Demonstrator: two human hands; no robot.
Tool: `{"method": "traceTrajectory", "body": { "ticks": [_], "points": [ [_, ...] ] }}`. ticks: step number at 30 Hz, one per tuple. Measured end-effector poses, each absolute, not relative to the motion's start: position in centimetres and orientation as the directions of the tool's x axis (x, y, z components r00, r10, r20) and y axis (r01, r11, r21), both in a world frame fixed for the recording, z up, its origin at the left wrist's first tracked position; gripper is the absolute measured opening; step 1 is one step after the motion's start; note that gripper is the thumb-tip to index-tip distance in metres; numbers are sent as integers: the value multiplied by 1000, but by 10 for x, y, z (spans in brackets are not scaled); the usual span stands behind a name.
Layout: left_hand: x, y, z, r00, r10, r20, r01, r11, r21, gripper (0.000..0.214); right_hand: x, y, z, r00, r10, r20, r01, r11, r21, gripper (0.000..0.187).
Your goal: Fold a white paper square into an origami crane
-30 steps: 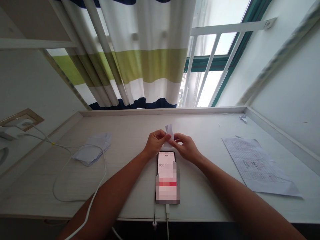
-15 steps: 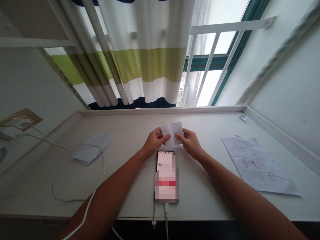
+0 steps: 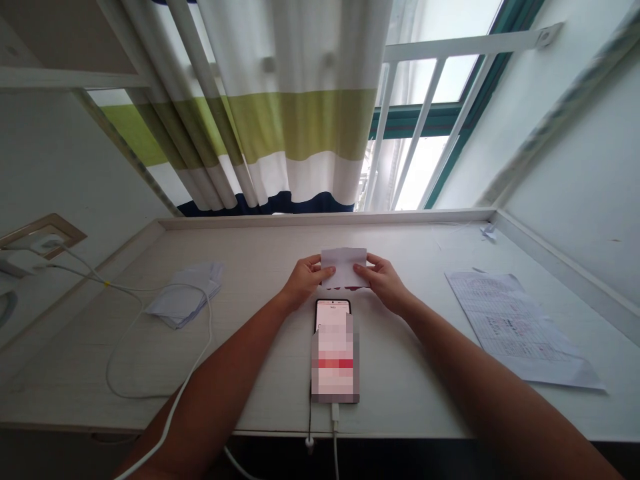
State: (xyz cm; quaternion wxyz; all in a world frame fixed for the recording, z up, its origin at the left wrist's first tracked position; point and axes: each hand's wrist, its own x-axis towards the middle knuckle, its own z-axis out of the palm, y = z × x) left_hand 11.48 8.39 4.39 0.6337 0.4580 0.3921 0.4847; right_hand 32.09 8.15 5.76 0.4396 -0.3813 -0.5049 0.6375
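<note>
A small white sheet of paper (image 3: pixel 343 265) is held up between both hands above the desk. My left hand (image 3: pixel 306 280) grips its left edge, thumb on the near face and fingers behind. On the right edge, my right hand (image 3: pixel 384 280) pinches it the same way. The paper looks nearly flat, with a dark reddish, uneven strip showing along its lower edge; I cannot make out what that strip is. Just below the hands lies a phone (image 3: pixel 334 333) with its screen lit and partly blurred, a white cable (image 3: pixel 335 417) plugged into its near end.
A stack of white paper sheets (image 3: pixel 180 303) lies at the left, crossed by a white cord (image 3: pixel 209 320) from the wall socket (image 3: pixel 47 240). At the right rests a written sheet (image 3: pixel 515 327). A crumpled scrap (image 3: pixel 488 231) sits in the far right corner. Raised edging (image 3: pixel 325 220) borders the desk's back.
The paper, earlier creased down its middle with two angled halves, is now spread flatter between my hands. A dark reddish strip now shows at its lower edge. The view has shifted slightly.
</note>
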Motion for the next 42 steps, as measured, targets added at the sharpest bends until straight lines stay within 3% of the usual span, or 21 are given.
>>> {"method": "traceTrajectory", "body": {
  "ticks": [6, 10, 14, 16, 20, 28, 34, 39, 42],
  "points": [
    [109, 84, 50, 239, 971, -14, -307, 89, 947, 21, 326, 83, 61, -378, 924, -56, -251, -160, -955, 12],
    [109, 82, 51, 281, 959, 33, -303, 56, 951, 30, 328, 83, 64, -428, 903, -42, -275, -174, -946, 26],
    [112, 80, 48, 198, 977, 75, -158, -44, 987, 28, 327, 84, 61, -398, 917, -25, -209, -117, -971, 30],
    [112, 80, 47, 193, 977, 87, -127, -63, 990, 37, 326, 84, 59, -378, 926, -13, -163, -80, -983, 33],
    [111, 81, 46, 226, 972, 68, -127, -40, 991, 47, 326, 86, 55, -353, 935, 13, -110, -28, -994, 56],
    [112, 81, 42, 206, 977, 62, -18, -59, 998, 37, 328, 87, 57, -293, 955, 49, 103, 83, -991, 29],
    [114, 75, 45, 356, 929, 102, 1, -110, 994, 50, 332, 86, 63, -462, 887, 12, 152, 93, -984, 34],
    [125, 73, 48, 251, 960, 125, -188, -78, 979, 47, 326, 82, 66, -266, 961, 76, 7, 80, -997, 35],
    [129, 73, 47, 272, 957, 101, -158, -59, 986, 37, 319, 80, 65, -136, 988, 74, -114, 59, -992, 35]
  ]
}}
